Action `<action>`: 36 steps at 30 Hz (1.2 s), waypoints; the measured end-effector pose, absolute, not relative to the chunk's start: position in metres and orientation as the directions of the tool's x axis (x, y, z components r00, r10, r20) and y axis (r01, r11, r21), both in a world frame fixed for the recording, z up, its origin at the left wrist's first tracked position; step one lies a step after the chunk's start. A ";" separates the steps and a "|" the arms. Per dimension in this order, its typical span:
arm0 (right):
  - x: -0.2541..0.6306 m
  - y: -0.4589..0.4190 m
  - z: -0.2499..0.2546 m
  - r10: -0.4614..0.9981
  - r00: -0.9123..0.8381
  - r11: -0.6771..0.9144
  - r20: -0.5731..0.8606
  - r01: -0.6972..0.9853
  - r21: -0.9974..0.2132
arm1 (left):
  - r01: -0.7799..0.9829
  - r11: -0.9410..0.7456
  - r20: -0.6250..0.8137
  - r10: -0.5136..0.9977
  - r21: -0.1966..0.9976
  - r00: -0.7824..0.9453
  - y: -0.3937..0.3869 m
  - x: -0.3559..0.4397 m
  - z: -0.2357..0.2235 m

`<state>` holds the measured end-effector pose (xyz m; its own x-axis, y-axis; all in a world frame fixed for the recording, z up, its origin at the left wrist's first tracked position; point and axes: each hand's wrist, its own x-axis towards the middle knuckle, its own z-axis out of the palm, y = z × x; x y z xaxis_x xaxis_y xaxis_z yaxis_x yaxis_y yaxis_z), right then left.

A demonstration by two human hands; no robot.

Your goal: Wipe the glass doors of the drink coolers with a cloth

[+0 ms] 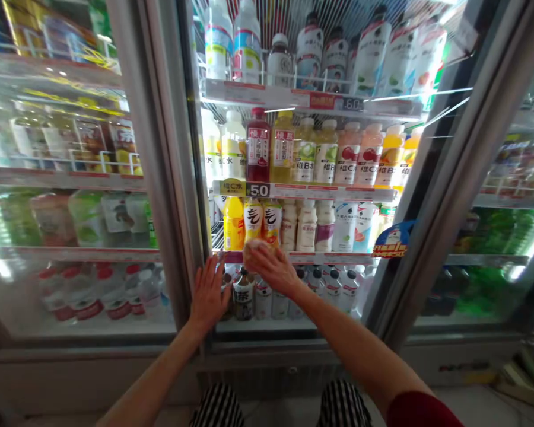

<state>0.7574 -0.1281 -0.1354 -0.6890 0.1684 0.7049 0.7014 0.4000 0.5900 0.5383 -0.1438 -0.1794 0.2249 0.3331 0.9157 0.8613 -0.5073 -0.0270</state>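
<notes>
My right hand reaches forward with its fingers bent over a crumpled pale cloth. That cloth is at the glass door of a drinks fridge, level with the price strip under the third shelf. Just above it show yellow-labelled bottles. To the left, my left hand lies with its fingers stretched out and apart, by the left metal edge of the same door. Behind both hands stand dark-capped bottles on the bottom shelf, partly hidden by my right hand and forearm.
Upper shelves hold rows of bottles, including a red drink. A blue round sticker sits at the right of the door. Another fridge section stands to the left, one more to the right. My knees are close below the door.
</notes>
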 end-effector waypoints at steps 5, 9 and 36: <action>0.721 -0.120 -0.122 0.194 -0.652 0.437 0.733 0.726 0.531 | 0.872 -0.489 0.947 0.268 -0.026 0.178 -0.155 0.524 -0.162; 0.701 -0.118 -0.132 0.106 -0.875 0.545 0.472 0.448 0.709 | 0.894 -0.445 0.943 0.272 -0.053 0.191 -0.161 0.505 -0.159; 0.720 -0.113 -0.067 0.131 -0.623 0.398 0.771 0.746 0.534 | 0.893 -0.444 0.970 0.180 -0.069 0.165 -0.141 0.520 -0.115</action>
<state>0.7200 -0.1129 -0.0672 -0.6226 0.1312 0.7715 0.7459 0.3975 0.5344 0.5198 -0.1407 -0.1149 0.1646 0.1799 0.9698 0.8932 -0.4443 -0.0691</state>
